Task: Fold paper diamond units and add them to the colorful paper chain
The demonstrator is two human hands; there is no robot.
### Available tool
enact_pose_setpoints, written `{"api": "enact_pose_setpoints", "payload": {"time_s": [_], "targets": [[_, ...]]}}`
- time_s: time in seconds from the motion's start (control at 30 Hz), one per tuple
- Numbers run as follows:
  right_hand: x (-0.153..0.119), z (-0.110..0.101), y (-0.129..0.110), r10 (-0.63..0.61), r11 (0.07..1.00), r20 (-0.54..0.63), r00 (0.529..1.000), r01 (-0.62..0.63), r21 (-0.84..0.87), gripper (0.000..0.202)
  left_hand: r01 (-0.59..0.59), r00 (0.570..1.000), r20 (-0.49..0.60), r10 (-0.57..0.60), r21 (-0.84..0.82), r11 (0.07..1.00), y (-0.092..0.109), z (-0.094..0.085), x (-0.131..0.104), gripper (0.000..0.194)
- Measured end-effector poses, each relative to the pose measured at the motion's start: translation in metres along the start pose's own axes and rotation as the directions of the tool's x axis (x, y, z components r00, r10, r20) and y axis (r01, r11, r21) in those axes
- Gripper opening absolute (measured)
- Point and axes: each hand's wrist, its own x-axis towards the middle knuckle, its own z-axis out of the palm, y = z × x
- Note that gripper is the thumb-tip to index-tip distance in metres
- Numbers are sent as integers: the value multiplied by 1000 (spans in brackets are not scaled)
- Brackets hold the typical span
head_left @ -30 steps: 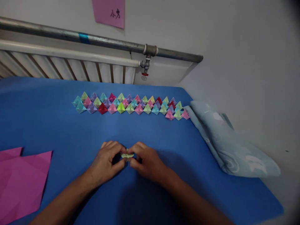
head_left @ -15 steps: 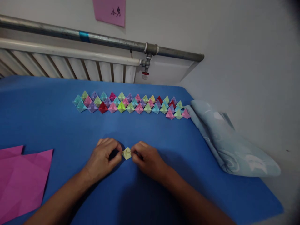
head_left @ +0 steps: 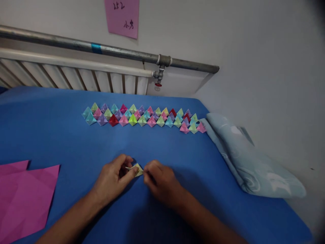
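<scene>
Left hand [head_left: 111, 177] half-curled, thumb and fingers gripping one pale-yellow folded-paper diamond [head_left: 139, 170] over the blue surface [head_left: 83, 149]; right hand [head_left: 163, 182] nearly closed, fingertips pinching its right corner. Two overlapping magenta paper sheets [head_left: 30, 200] lie left.

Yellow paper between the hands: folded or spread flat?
Folded: the yellow paper makes a small pointed shape, held by the left hand, its tip meeting the right hand.

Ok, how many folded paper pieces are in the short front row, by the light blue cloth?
3: a pink piece at the left, a pale green piece in the middle, another pink piece at the right, next to the light blue cloth, which could hide more.
</scene>
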Motion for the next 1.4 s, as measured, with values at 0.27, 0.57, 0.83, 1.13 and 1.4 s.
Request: {"api": "enact_pose_setpoints", "payload": {"time_s": [0.27, 0.57, 0.83, 1.13, 1.4], "targets": [[-1, 1, -3, -3, 999, -97, 995, -1, -45, 13, 148, 989, 56, -137, -290, 946, -3, 7, 0, 35], [-3, 9, -9, 76, 991, -26, 997, -73, 108, 13, 122, 989, -38, -145, -352, 928, -7, 12, 0, 31], [5, 8, -9, 381, 870, 26, 924, -368, 329, 8, -101, 991, -89, 101, 6, 995, -6, 13, -7, 28], [10, 15, -5, 383, 883, 103, 918, -397, 250, 13, -221, 974, -31, 223, 55, 974, -11, 22, -13, 30], [7, 15, -6, 335, 920, 82, 939, -344, 186, 10, -194, 980, -29, 195, 36, 980, -9, 18, -13, 20]]}}
